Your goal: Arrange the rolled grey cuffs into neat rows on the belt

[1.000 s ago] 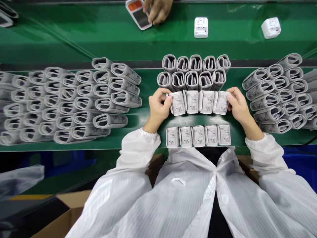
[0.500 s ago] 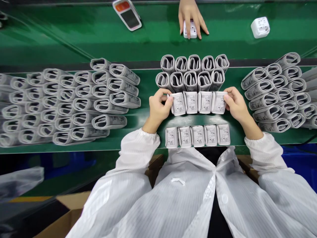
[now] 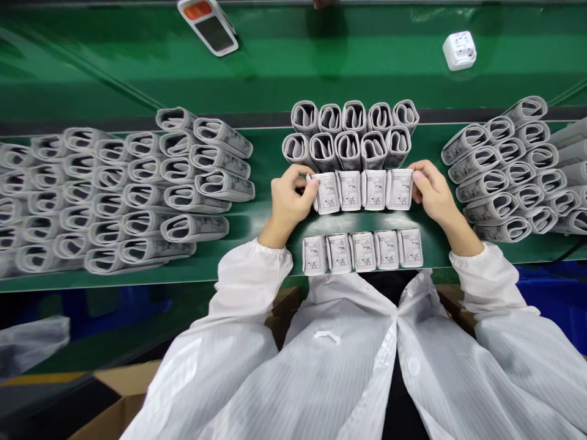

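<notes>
A row of folded printed leaflets point(image 3: 350, 190) stands in front of two rows of leaflets with their looped ends up point(image 3: 347, 150). My left hand point(image 3: 294, 198) pinches the left end of that row, thumb in front and fingers behind. At the right end, my right hand point(image 3: 431, 190) grips the last leaflet between thumb and fingers. Between my hands the leaflets stand side by side, printed faces toward me. Nearer my body, another row of folded leaflets point(image 3: 364, 251) sits at the table's front edge, touched by neither hand.
Many folded leaflets are stacked at the left point(image 3: 110, 201) and at the right point(image 3: 507, 174). Beyond the table, a green belt point(image 3: 389, 67) carries a white plug adapter point(image 3: 459, 51) and a white and orange device with a dark screen point(image 3: 211, 27). An open cardboard box point(image 3: 114, 403) stands lower left.
The other person's hand and the adapter under it have left the view at the top. The device and remaining adapter appear further left. My hands keep their hold on the row.
</notes>
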`<action>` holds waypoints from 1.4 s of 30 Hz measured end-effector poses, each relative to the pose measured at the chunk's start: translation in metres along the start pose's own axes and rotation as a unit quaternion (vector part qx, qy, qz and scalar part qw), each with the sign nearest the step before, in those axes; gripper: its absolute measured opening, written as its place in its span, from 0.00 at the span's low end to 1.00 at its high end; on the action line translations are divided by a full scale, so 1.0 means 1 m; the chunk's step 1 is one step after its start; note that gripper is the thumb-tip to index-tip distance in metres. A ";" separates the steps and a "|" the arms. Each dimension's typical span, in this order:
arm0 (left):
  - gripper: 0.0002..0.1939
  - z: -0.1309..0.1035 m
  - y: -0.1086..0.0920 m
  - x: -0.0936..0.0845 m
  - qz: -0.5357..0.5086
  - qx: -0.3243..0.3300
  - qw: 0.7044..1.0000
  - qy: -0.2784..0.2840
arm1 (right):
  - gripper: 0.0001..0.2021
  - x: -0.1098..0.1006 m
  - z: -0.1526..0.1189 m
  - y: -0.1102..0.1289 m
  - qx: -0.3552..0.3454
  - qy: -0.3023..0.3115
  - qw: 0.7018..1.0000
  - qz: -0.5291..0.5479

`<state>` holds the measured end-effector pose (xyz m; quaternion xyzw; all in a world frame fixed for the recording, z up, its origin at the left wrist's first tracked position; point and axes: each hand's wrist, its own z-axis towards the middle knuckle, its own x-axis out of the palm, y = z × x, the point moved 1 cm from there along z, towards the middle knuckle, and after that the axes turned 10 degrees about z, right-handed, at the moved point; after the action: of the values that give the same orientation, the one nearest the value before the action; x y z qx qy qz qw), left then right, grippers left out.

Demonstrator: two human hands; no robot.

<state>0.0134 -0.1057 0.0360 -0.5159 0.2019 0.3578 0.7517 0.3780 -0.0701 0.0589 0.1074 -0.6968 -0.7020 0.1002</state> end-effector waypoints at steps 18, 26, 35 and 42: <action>0.23 0.000 0.000 0.000 0.010 -0.001 1.000 -0.002 | 0.33 -0.003 0.000 -0.005 0.012 -0.002 1.000 -0.006; 0.22 -0.002 0.002 0.001 0.005 0.002 1.000 0.004 | 0.32 -0.003 0.001 -0.005 0.010 -0.002 1.000 -0.007; 0.35 0.002 0.020 -0.011 0.033 0.100 0.994 -0.005 | 0.32 0.000 -0.005 -0.001 -0.083 0.017 0.992 -0.096; 0.35 0.010 0.020 -0.043 -0.128 0.015 0.991 0.035 | 0.21 -0.021 -0.007 0.012 -0.098 -0.024 0.993 -0.058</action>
<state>-0.0301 -0.1067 0.0562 -0.5382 0.1660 0.2371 0.7916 0.3999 -0.0708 0.0707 0.1209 -0.6193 -0.7740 0.0524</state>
